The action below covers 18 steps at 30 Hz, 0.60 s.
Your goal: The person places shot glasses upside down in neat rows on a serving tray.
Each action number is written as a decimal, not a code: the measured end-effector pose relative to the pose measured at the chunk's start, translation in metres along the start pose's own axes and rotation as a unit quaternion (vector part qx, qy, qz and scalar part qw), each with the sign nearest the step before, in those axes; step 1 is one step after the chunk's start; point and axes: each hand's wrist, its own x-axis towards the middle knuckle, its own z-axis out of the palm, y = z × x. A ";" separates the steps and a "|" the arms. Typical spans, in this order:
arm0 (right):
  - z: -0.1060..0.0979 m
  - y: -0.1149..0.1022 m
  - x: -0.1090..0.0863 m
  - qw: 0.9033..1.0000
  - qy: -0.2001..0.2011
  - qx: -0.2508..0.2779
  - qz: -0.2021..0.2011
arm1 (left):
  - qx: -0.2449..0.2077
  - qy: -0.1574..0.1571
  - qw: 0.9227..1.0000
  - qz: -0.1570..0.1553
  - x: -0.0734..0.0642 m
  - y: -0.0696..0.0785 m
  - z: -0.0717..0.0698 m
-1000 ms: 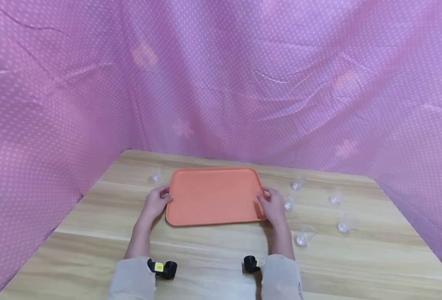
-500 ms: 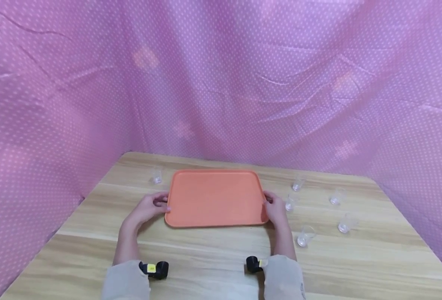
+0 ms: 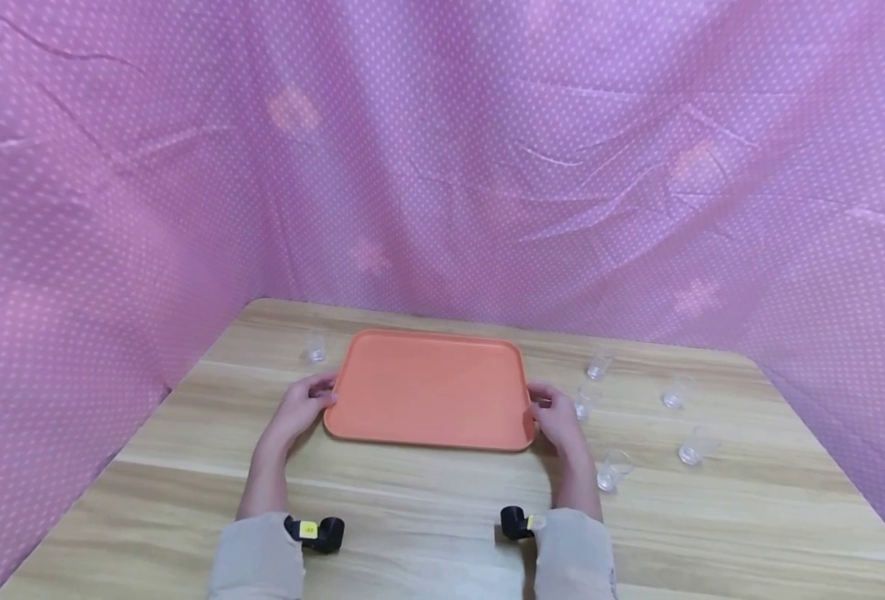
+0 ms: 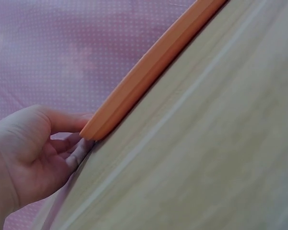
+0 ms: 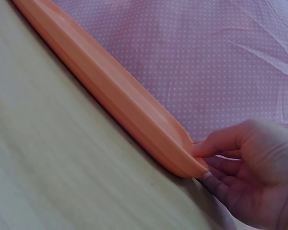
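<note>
An orange rectangular tray lies flat, low over the wooden table, with nothing on it. My left hand pinches its left edge. In the left wrist view the thumb lies on the tray rim and the fingertips tuck beneath it. At the opposite short side, my right hand pinches the right edge. The right wrist view has that thumb on top of the rim, with the other fingers curled under the corner. Close beside the right hand stands a small clear glass, partly hidden behind it.
Another clear glass stands left of the tray's far corner. Several more are spread over the right side of the table, among them a near glass by the right forearm. Pink dotted cloth hangs around the wooden table.
The tray has turned slightly, its left side shifting away from me. My left hand slid nearer along the edge, then moved forward with it. My right thumb has drawn back towards the rim.
</note>
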 end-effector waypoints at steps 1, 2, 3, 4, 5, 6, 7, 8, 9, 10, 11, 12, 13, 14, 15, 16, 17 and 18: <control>-0.001 0.000 -0.001 1.000 -0.004 0.000 -0.003 | -0.005 0.003 1.000 0.003 0.000 0.000 0.000; -0.001 0.001 -0.001 1.000 -0.008 0.004 -0.003 | -0.008 0.008 1.000 0.005 0.000 0.000 0.001; -0.001 0.001 -0.001 1.000 -0.012 0.006 -0.004 | -0.006 0.010 1.000 0.007 0.000 0.000 0.001; -0.001 0.002 -0.002 1.000 -0.015 0.009 -0.004 | -0.003 0.014 1.000 0.003 0.000 -0.001 0.001; -0.001 0.002 -0.003 1.000 -0.019 0.012 -0.004 | 0.001 0.016 1.000 -0.002 0.001 0.000 0.001; -0.001 0.003 -0.003 1.000 -0.023 0.016 -0.005 | 0.005 0.018 1.000 -0.007 0.001 -0.001 0.001; -0.001 0.003 -0.003 0.999 -0.027 0.017 -0.008 | 0.014 0.015 1.000 -0.019 0.002 0.000 0.002; -0.001 0.003 -0.003 0.999 -0.029 0.020 -0.005 | 0.018 0.014 0.999 -0.023 0.003 0.000 0.002; -0.001 0.003 -0.003 0.999 -0.031 0.020 -0.008 | 0.021 0.012 0.999 -0.027 0.004 0.000 0.002; -0.001 0.003 -0.002 0.999 -0.032 0.023 -0.008 | 0.023 0.010 0.999 -0.032 0.005 0.000 0.003; -0.001 0.003 -0.002 0.999 -0.034 0.020 -0.012 | 0.022 0.008 0.999 -0.035 0.005 0.001 0.003; -0.002 0.002 -0.001 0.999 -0.035 0.020 -0.014 | 0.022 0.007 0.999 -0.035 0.006 0.001 0.003; -0.002 0.002 0.000 0.999 -0.035 0.018 -0.016 | 0.023 0.005 0.999 -0.036 0.006 0.002 0.003; -0.002 0.002 0.001 0.999 -0.033 0.018 -0.017 | 0.024 0.004 0.999 -0.038 0.006 0.002 0.004; -0.002 0.002 0.001 0.999 -0.032 0.016 -0.021 | 0.023 0.004 0.999 -0.039 0.006 0.002 0.004; -0.002 0.002 0.001 0.999 -0.032 0.014 -0.021 | 0.023 0.004 0.999 -0.040 0.006 0.002 0.004; -0.002 0.001 0.001 0.999 -0.031 0.011 -0.024 | 0.022 0.004 0.999 -0.042 0.007 0.002 0.004; -0.002 0.001 0.001 0.999 -0.031 0.013 -0.023 | 0.026 0.002 0.999 -0.040 0.007 0.001 0.005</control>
